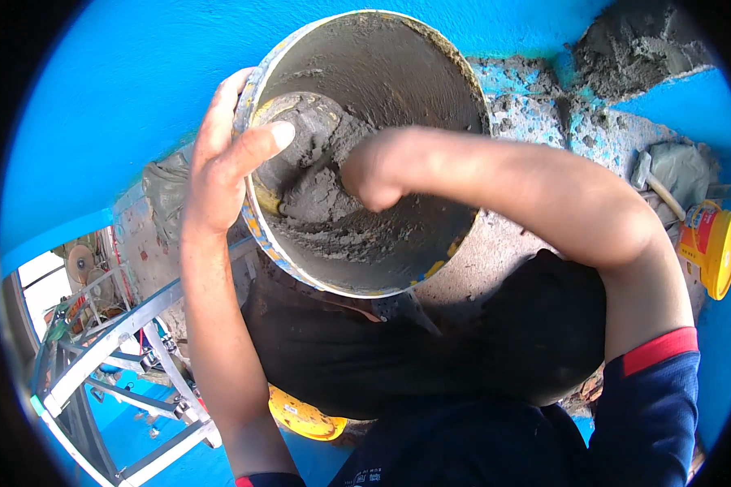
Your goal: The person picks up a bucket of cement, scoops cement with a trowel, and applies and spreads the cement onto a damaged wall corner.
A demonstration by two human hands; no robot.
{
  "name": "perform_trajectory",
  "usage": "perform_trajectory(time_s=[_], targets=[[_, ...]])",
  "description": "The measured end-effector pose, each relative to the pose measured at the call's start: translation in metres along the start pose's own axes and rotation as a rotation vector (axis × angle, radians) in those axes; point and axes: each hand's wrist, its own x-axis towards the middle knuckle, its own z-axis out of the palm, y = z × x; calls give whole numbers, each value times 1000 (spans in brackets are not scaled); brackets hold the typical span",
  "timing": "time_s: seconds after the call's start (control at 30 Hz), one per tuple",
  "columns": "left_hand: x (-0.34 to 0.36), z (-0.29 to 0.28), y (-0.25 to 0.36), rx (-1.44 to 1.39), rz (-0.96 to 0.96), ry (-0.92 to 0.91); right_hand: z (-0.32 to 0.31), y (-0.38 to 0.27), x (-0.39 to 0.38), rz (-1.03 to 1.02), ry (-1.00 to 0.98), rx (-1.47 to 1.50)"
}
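A large round bucket (369, 288), tilted with its mouth facing me, holds wet grey mortar (321, 199) heaped at its left side. Grey smears coat its inner wall, and yellow and blue flecks mark the rim. My left hand (229, 162) grips the bucket's left rim, thumb over the inside and fingers around the outside. Deep in the bucket, my right hand (379, 169) is closed at the mortar's right edge. It is blurred by motion, and its fingers and whatever they hold are hidden from this side.
A metal frame ladder (110, 361) stands at lower left. One yellow bucket (304, 415) sits below my legs, another yellow-lidded bucket (719, 252) at right beside a hammer (662, 187). More mortar (646, 53) lies at upper right. Blue wall (162, 65) rises at upper left.
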Motion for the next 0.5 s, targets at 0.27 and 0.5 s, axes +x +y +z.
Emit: perform_trajectory(time_s=[0.27,0.5], targets=[[4,1,0,86,25,-49,30,14,43,112,394,-166],[6,-4,-4,-39,11,6,4,19,19,107,-65,156]])
